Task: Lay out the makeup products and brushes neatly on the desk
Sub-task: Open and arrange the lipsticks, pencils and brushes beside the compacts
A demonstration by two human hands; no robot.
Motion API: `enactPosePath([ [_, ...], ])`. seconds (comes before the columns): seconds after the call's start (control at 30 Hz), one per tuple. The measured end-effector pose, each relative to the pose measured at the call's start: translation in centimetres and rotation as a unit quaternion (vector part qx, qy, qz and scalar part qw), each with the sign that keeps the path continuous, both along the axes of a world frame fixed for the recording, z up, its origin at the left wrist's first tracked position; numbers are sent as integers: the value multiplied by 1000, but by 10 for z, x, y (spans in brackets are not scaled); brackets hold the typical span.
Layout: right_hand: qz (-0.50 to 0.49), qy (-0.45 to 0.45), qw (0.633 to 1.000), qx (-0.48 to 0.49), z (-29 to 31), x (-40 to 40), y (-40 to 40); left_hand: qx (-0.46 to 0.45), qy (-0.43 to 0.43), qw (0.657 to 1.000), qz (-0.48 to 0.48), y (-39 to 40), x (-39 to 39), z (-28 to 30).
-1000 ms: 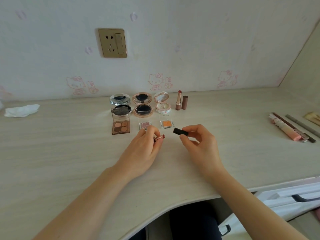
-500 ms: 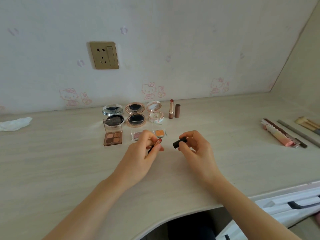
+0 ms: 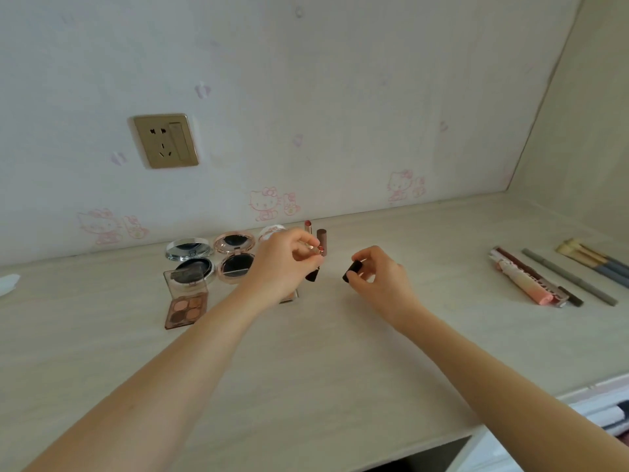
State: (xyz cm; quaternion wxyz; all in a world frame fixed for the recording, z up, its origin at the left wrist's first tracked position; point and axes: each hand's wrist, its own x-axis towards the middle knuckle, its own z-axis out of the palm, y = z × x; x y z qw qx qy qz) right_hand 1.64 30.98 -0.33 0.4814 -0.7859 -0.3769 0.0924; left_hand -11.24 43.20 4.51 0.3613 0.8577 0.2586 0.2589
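Left hand (image 3: 282,264) pinches an opened dark-based, rose-gold lipstick (image 3: 315,264) above the pale wooden desk (image 3: 340,352); right hand (image 3: 377,277) grips its black cylindrical cap (image 3: 352,271). Done, apparently: round mirrored compacts (image 3: 235,258) and a brown eyeshadow palette (image 3: 186,306) in rows by the wall. Left: pencils and brushes (image 3: 561,274) far right, unsorted.

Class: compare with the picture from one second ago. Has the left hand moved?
Yes. The left hand, gripping the opened lipstick, has moved away from the person toward the wall, now overlapping the standing lipstick in the back row.
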Motion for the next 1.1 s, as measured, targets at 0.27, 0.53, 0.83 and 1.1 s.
enactPosePath([
  [0.27,32,-77,994,-65,-9,26,36,45,75,994,71,13,40,-5],
  [0.53,53,-118,989,-75,-16,31,53,73,113,986,97,23,56,-20],
  [0.83,36,-106,991,-72,-14,33,62,112,139,977,116,17,68,-19],
  [1.1,33,-125,988,-82,-15,34,65,151,157,965,144,14,68,-17],
])
